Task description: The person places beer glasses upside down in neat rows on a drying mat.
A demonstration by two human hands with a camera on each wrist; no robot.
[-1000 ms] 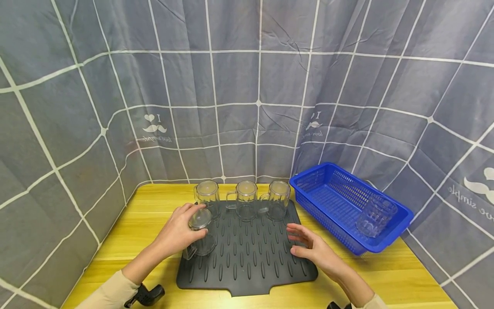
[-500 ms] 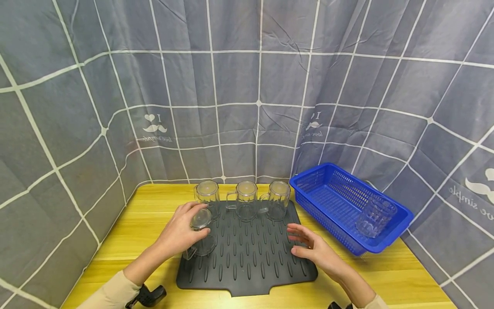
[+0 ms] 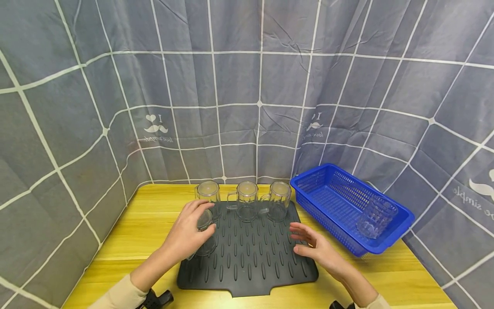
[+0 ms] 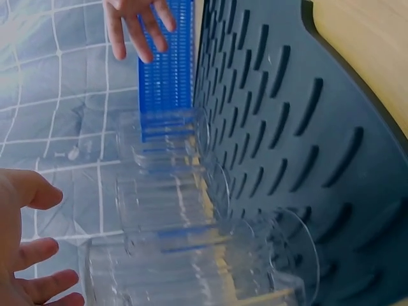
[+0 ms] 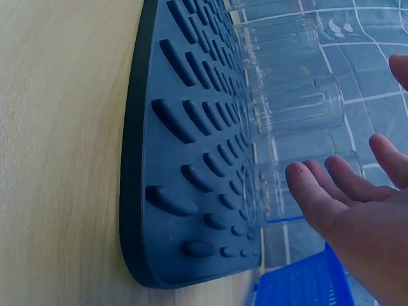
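Note:
My left hand [image 3: 187,229] hovers beside and above a clear glass mug [image 3: 204,219] at the left of the black ribbed mat [image 3: 248,262], partly hiding it. In the left wrist view its fingers [image 4: 44,252] are spread and apart from the nearest mug [image 4: 159,268]. Three more clear mugs stand along the mat's back edge: a left mug [image 3: 208,191], a middle mug [image 3: 247,201] and a right mug [image 3: 278,201]. They appear bottom up. My right hand [image 3: 318,249] hangs over the mat's right side, fingers loosely bent, holding nothing.
A blue plastic basket [image 3: 328,221] stands right of the mat, with clear glassware [image 3: 376,216] lying in its near end. Under everything is a yellow wooden table [image 3: 146,206]. A grey checked curtain [image 3: 239,86] encloses the back and sides.
My left hand has loosened from the front-left mug and shifted slightly up and to the right, its fingers spreading. That mug stays in place. My right hand has hardly moved.

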